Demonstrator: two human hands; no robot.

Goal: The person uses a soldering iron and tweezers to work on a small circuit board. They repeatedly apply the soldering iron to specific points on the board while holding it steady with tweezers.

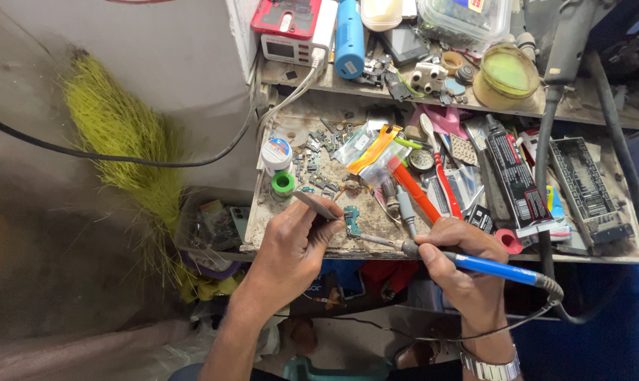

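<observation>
Down at the front edge of the cluttered bench (376, 248), the right hand (460, 264) is closed round a blue-handled soldering iron (475, 262), its metal tip pointing left at a small teal circuit piece (352, 220). The left hand (291, 243) pinches grey tweezers (316, 205) between thumb and fingers, their point just above that same piece. The piece lies on the grimy bench top near the front edge, between the two hands.

Crowding it from behind are an orange tool (415, 190), a grey-handled tool (404, 208) and a scatter of small parts (319, 166). A green tape roll (283, 183) and a white jar (276, 154) stand to the left. A black glue tube (515, 176) lies well to the right, and the iron's black cable (545, 296) loops below the wrist. A yellow-green broom (129, 148) leans against the wall at the far left.
</observation>
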